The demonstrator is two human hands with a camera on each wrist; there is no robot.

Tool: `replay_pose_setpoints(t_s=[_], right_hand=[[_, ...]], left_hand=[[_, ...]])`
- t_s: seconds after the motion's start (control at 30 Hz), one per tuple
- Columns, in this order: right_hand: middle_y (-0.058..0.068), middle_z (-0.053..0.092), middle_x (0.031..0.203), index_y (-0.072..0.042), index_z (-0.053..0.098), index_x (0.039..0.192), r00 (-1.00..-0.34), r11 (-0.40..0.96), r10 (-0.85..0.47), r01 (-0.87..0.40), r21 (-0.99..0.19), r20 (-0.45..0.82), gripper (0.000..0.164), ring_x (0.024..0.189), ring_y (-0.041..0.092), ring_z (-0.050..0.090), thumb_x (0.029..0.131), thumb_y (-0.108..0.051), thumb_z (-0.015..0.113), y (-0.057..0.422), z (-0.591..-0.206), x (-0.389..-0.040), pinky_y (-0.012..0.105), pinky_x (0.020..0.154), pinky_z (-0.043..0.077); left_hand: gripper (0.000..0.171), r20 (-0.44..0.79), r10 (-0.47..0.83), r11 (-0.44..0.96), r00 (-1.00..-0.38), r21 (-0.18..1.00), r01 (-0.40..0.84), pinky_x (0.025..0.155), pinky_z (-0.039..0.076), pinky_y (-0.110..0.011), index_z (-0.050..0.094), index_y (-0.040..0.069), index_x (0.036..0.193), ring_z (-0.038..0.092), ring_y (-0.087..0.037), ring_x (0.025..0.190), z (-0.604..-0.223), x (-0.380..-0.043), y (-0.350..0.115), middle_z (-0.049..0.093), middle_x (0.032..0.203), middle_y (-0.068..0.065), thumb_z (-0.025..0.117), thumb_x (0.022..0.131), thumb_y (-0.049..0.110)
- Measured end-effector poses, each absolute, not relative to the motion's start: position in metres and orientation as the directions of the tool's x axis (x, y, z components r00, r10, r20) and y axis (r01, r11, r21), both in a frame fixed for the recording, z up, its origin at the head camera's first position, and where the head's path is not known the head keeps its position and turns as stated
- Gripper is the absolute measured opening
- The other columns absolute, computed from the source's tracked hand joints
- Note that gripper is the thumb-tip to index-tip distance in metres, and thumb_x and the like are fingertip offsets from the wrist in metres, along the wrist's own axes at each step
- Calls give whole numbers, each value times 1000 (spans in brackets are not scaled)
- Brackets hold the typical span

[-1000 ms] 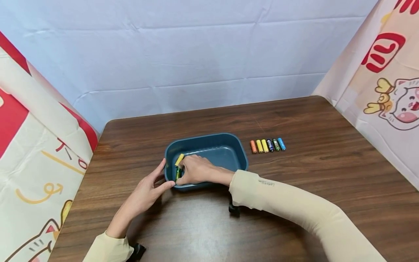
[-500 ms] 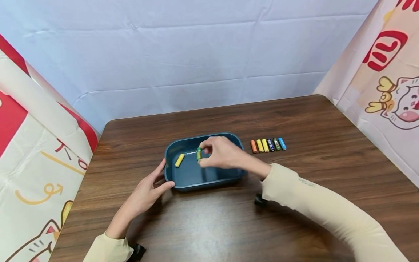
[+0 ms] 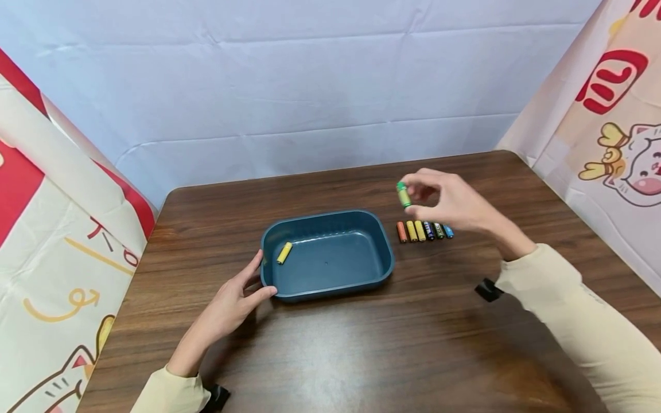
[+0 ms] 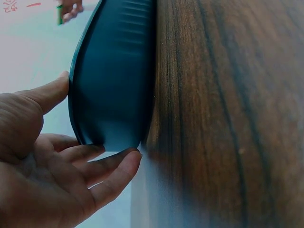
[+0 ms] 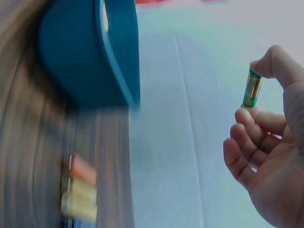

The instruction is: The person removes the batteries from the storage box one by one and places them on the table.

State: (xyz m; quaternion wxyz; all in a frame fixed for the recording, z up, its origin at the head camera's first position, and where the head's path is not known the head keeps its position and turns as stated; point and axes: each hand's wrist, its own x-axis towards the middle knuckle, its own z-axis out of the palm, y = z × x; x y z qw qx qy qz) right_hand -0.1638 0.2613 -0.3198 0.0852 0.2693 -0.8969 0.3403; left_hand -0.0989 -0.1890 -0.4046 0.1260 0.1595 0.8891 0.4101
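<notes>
My right hand (image 3: 441,198) pinches a green-and-gold battery (image 3: 404,194) between thumb and fingertip, held above the table to the right of the tub. The right wrist view shows that battery (image 5: 252,88) by its two ends. My left hand (image 3: 232,301) holds the left end of a dark blue plastic tub (image 3: 384,269), thumb at the near corner and fingers along the end wall (image 4: 111,95). One yellow battery (image 3: 284,253) lies in the tub near its left end.
Right of the tub, several batteries (image 3: 420,231) lie side by side in a row: orange, yellow, dark blue, dark green and blue; my right hand partly covers the far end. White cloth (image 3: 310,86) hangs behind the brown wooden table (image 3: 330,344), with printed cloth at both sides.
My right hand has lifted the green battery from the tub's left end and carried it right, past the tub, to above the row. My left hand stays at the tub's end.
</notes>
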Motion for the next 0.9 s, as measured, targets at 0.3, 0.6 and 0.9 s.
replay_pose_setpoints(t_s=[0.3, 0.6, 0.9], right_hand=[[0, 63, 100, -14, 68, 116, -913, 732, -309, -407, -547, 265, 29, 87, 12, 58, 89, -9, 78, 340, -351, -164, 17, 75, 46], [4, 64, 100, -5, 67, 118, -922, 791, -307, -385, -476, 235, 34, 84, 14, 57, 86, -7, 79, 375, -387, -166, 17, 71, 44], [2, 63, 99, -1, 67, 121, -931, 844, -333, -366, -393, 152, 40, 85, 17, 56, 85, -12, 82, 389, -409, -171, 31, 70, 47]], left_hand=[[85, -92, 389, 606, -917, 775, 179, 106, 46, -55, 16, 13, 167, 49, -39, 139, -404, -99, -188, 44, 157, -23, 67, 102, 37], [86, -93, 387, 602, -917, 779, 175, 106, 47, -54, 16, 13, 167, 48, -40, 139, -405, -99, -188, 41, 158, -23, 67, 102, 39], [87, -90, 386, 601, -918, 779, 177, 105, 48, -52, 16, 13, 167, 49, -40, 139, -406, -99, -188, 41, 159, -23, 67, 102, 40]])
